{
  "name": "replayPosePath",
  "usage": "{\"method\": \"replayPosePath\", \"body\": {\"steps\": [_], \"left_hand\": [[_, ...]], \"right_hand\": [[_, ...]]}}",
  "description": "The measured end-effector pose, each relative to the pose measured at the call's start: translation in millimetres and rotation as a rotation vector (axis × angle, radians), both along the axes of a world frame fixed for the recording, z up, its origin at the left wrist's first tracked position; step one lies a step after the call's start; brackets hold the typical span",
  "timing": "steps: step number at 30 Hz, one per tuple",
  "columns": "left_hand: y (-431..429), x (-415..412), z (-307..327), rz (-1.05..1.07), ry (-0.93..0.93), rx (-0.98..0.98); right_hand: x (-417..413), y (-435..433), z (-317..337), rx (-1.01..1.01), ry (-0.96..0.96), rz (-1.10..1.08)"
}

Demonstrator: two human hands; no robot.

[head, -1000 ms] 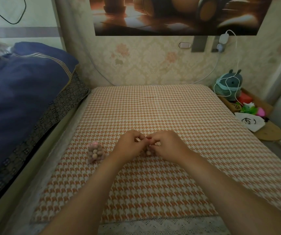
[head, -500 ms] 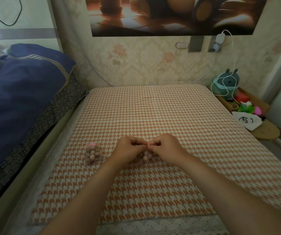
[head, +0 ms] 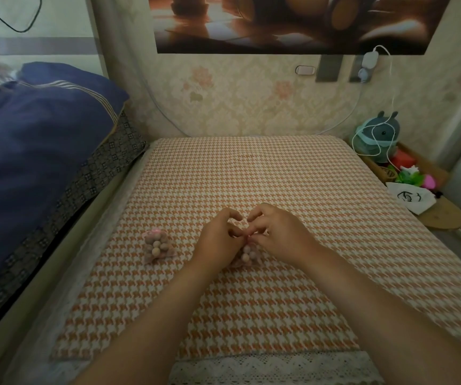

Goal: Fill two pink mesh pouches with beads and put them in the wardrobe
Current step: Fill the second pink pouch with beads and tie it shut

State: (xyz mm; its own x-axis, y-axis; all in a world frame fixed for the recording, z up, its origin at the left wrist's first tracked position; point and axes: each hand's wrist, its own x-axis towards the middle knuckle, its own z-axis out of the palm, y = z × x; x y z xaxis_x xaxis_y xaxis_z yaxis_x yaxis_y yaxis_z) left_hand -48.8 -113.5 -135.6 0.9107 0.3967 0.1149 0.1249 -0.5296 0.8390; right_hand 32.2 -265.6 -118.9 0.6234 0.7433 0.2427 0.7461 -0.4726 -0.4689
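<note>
Mid-surface of the houndstooth cover (head: pixel 251 173) | left hand (head: pixel 218 237) and right hand (head: pixel 279 234), fingers curled narrow, pinch the neck of a bead-filled pink mesh pouch (head: pixel 247 254) | second pouch (head: pixel 157 245), also filled, lies nearer the left edge | looks light and floppy, beads likely to shift: best held by the gathered neck.

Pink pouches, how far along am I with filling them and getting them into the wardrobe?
Done: the first pouch lies filled with beads on the checked mat, untouched. In hand: the left hand and right hand pinch the top of the second pouch, which already holds beads, apparently closing it. Left: both pouches go into the wardrobe, which is not in view.
</note>
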Motion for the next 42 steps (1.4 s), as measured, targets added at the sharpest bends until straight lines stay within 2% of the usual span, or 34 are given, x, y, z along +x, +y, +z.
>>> {"method": "replayPosePath", "body": {"steps": [5, 12, 17, 21, 25, 32, 36, 39, 42], "left_hand": [[3, -1, 1, -0.13, -0.005, 0.059], [-2, -3, 1, -0.122, 0.014, 0.012], [-10, -5, 0, -0.071, -0.027, 0.164], [-15, -7, 0, -0.065, -0.037, 0.303], [-18, -11, 4, -0.099, -0.047, 0.454], [-18, -12, 1, -0.181, -0.147, 0.564], [-22, -13, 2, -0.197, -0.117, 0.596], [-22, -14, 6, -0.178, -0.081, 0.55], [-21, -16, 8, -0.155, -0.044, 0.464]], "right_hand": [[9, -1, 7, 0.006, 0.214, 0.053], [8, -7, 9, 0.15, 0.498, -0.114], [1, -2, 9, 0.283, 0.944, -0.337], [-1, 3, 10, 0.293, 1.08, -0.433], [-4, 2, 11, 0.261, 1.073, -0.444], [-2, -4, 16, 0.149, 1.002, -0.373], [2, -7, 16, -0.037, 0.729, -0.278], [2, -7, 16, -0.166, 0.518, -0.169], [2, -8, 15, -0.204, 0.494, -0.119]]}}
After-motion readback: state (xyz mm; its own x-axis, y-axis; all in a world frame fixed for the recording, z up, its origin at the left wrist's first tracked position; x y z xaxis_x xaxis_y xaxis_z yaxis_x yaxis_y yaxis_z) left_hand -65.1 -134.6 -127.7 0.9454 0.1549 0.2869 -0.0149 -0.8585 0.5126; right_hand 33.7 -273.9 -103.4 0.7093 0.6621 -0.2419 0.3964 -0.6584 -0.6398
